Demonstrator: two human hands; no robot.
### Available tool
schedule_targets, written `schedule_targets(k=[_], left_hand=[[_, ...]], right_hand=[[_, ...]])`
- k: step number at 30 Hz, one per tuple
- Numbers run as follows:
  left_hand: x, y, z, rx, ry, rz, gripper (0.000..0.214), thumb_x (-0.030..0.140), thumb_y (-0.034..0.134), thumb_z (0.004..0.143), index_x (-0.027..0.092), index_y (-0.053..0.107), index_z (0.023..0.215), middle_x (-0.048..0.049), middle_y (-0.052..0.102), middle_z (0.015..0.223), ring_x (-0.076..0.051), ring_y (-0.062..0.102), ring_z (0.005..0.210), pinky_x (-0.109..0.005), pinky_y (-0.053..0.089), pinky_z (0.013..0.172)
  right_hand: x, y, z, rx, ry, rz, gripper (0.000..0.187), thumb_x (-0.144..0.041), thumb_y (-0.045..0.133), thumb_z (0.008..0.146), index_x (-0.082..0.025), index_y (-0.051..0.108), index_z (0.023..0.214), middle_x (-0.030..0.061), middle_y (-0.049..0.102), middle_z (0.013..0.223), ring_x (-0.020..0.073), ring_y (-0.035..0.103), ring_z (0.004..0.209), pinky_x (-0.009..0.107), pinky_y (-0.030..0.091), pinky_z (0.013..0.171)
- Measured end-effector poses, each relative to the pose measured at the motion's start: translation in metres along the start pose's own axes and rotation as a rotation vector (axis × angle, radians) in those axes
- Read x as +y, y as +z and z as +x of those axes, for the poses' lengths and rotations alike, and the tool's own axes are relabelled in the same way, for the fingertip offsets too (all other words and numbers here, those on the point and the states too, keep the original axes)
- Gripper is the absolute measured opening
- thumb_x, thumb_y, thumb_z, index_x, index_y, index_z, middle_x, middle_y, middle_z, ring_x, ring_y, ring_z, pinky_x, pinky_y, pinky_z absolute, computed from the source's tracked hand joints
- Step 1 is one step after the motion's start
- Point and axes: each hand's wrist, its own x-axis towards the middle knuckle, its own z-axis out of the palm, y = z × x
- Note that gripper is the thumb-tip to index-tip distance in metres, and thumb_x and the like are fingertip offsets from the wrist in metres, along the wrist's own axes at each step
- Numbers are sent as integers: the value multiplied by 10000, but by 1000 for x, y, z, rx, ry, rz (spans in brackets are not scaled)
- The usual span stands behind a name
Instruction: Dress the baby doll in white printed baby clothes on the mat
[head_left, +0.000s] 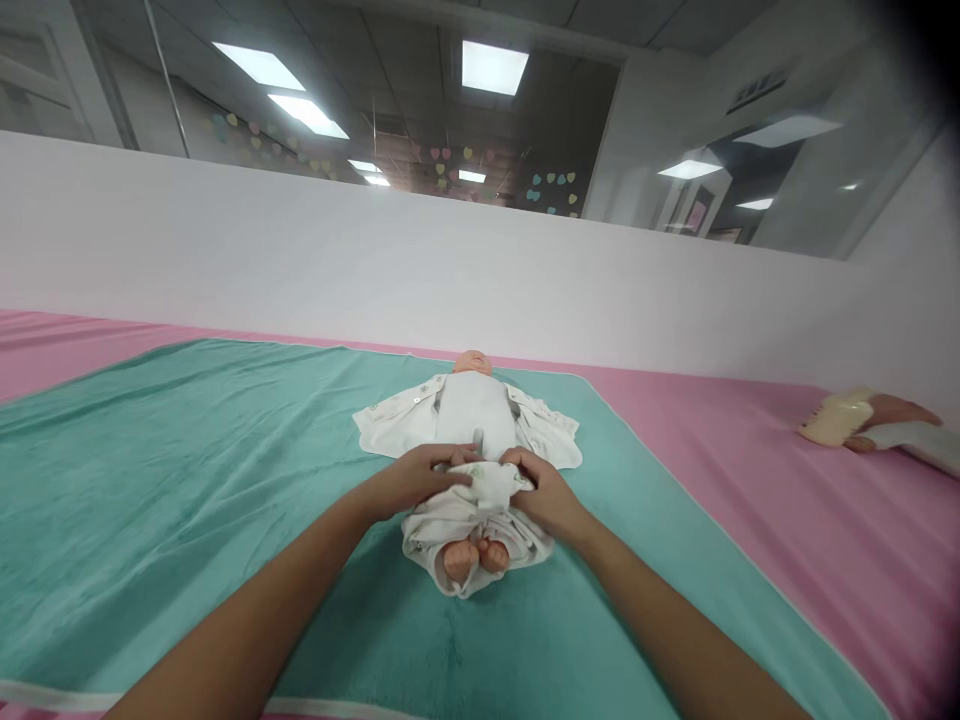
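Note:
A baby doll (474,362) lies on its back on a teal blanket (187,470), head away from me, bare feet (474,556) toward me. It wears a white bodysuit (476,410) over an opened white patterned garment (547,430). My left hand (420,478) and my right hand (544,492) meet at the doll's hips. Both pinch bunched white cloth (491,487) there, fingers curled into the fabric.
The blanket lies on a pink surface (787,520) backed by a low white wall (375,260). At the far right, another person's hand (892,415) holds a cream-coloured bottle-like object (836,418). Glass panels and ceiling lights show above the wall.

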Motion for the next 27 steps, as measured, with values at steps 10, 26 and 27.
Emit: schedule_targets(k=[10, 26, 27], left_hand=[[-41, -8, 14, 432, 175, 803, 158, 182, 429, 831, 197, 506, 969, -54, 564, 1141, -178, 551, 1001, -291, 442, 783], [-47, -5, 9, 490, 52, 808, 380, 119, 414, 803, 185, 494, 1168, -79, 536, 1196, -197, 539, 1064, -292, 441, 844], [-48, -5, 10, 515, 113, 789, 350, 107, 415, 796, 196, 518, 1119, -68, 541, 1185, -188, 527, 1077, -282, 438, 849]], right_hand=[[17, -25, 2, -132, 434, 296, 366, -504, 626, 754, -143, 631, 811, 27, 617, 772, 130, 532, 697, 251, 396, 656], [40, -28, -7, -365, 449, 551, 281, -281, 734, 687, -89, 694, 887, 71, 669, 772, 128, 605, 696, 242, 458, 670], [37, -27, -7, -345, 428, 550, 279, -300, 721, 704, -89, 694, 885, 74, 669, 781, 129, 604, 702, 241, 458, 668]])
